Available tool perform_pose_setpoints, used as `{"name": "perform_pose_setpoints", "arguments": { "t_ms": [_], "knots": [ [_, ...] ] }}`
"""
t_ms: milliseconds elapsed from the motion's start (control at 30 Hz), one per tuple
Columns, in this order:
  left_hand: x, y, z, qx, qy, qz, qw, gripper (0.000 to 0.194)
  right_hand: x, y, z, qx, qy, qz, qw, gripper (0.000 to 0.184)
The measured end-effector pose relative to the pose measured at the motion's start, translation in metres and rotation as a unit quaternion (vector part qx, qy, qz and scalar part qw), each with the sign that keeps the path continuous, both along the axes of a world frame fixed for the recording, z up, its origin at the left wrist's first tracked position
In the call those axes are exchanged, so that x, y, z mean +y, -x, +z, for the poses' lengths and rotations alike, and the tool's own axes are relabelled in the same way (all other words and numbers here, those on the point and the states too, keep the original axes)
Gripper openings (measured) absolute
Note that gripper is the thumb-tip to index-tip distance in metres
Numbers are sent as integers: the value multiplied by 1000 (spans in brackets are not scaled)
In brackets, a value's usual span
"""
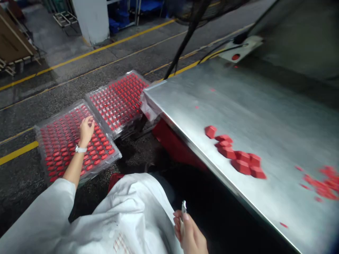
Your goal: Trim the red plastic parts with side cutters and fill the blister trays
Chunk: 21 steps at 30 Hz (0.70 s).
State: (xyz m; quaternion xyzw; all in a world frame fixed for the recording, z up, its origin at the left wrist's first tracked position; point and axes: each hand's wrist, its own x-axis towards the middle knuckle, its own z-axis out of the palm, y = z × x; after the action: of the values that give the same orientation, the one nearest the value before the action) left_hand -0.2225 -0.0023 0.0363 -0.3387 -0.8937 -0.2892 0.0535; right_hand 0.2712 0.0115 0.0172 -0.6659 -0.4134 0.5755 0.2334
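Red moulded pieces (60,151) are sitting in full rows across two clear plastic trays left of a steel surface (238,106), a left hand (86,131) resting with loosely parted fingers on the nearer tray (102,169), beside the farther tray (113,83). Off the surface's near edge, a right hand (189,233) is pinching a small metal tool (183,208), while a loose cluster of red pieces (235,155) and red scraps (323,183) are lying on the surface, outside the trays.
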Motion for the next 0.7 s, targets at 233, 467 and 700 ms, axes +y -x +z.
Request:
{"name": "perform_pose_setpoints", "arguments": {
  "t_ms": [233, 467, 700],
  "knots": [
    [138, -193, 88, 71, -127, -493, 858, 26, 7, -7, 15, 26, -72, 66, 995, 66],
    [238, -235, 106, 113, 37, -645, 755, 21, 3, -30, 14, 41, -97, 0, 994, 64],
    [231, -218, 128, 86, 65, -636, 764, 14, 4, -46, 5, 40, -54, -27, 997, 74]
  ]
}}
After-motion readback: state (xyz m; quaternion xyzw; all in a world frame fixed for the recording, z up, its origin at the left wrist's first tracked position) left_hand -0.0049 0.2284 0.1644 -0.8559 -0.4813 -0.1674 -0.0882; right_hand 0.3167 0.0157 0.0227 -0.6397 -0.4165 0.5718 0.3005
